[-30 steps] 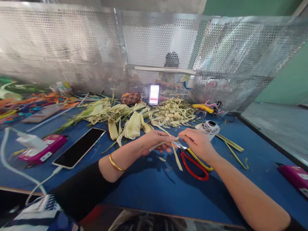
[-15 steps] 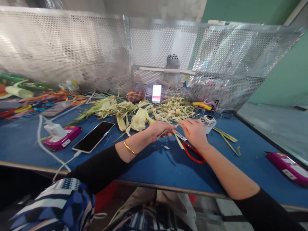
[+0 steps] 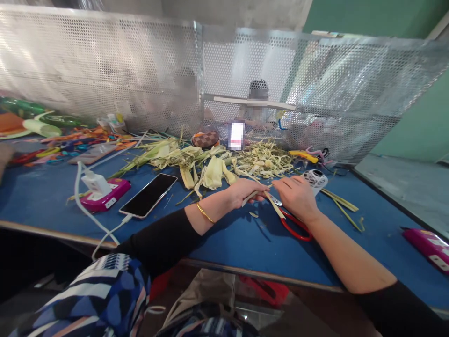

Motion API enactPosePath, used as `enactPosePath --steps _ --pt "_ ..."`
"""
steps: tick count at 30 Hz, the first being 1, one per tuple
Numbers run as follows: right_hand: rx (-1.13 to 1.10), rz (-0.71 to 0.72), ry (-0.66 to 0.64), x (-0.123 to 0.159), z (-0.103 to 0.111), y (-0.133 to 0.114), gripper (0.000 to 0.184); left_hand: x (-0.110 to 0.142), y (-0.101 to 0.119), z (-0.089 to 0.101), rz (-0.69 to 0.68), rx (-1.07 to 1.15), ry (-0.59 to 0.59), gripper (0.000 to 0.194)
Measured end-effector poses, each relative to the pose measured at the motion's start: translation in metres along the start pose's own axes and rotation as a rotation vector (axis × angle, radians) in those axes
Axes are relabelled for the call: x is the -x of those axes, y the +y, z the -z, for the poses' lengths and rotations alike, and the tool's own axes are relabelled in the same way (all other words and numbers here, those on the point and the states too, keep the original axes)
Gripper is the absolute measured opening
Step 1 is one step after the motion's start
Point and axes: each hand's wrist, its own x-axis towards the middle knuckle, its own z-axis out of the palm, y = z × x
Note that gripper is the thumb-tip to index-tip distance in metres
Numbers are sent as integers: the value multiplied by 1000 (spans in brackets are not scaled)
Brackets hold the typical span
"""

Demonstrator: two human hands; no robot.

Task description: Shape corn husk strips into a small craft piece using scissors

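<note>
My left hand [image 3: 243, 191] is closed around a pale leaf strip [image 3: 275, 206] above the blue table [image 3: 228, 241]. My right hand [image 3: 297, 198] pinches the same strip at its far end, fingers curled. Scissors [image 3: 294, 225] with red and yellow handles lie on the table just under my right hand. A white spool of thread [image 3: 315, 178] stands right behind that hand. A gold bangle [image 3: 205, 213] sits on my left wrist.
A heap of green and yellow leaves [image 3: 196, 159] and cut scraps [image 3: 264, 161] lies behind my hands. A phone [image 3: 149, 194] on a cable, a pink box with a charger [image 3: 105, 194] lie left. Another pink box [image 3: 428, 243] lies right. A perforated metal screen [image 3: 140, 75] walls the back.
The view has pulled back and shifted right, so the table's near edge and my lap show. My hands keep working the same strip near the scissors.
</note>
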Motion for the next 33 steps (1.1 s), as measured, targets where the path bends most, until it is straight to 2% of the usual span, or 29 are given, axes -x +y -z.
enactPosePath --steps 7,16,21,27,33 --pt "24 48 -18 1 1 1 21 2 -1 -1 -16 10 -15 21" --pt "9 68 -50 -1 3 2 23 -4 -2 1 11 -51 -28 18" --pt "-14 40 -126 -1 6 1 26 -2 1 0 40 -82 -15 21" --pt "-91 -17 -131 1 6 5 27 0 0 1 6 -94 -56 24" --pt "-99 -25 -151 1 5 6 27 4 1 -3 41 -85 -65 24"
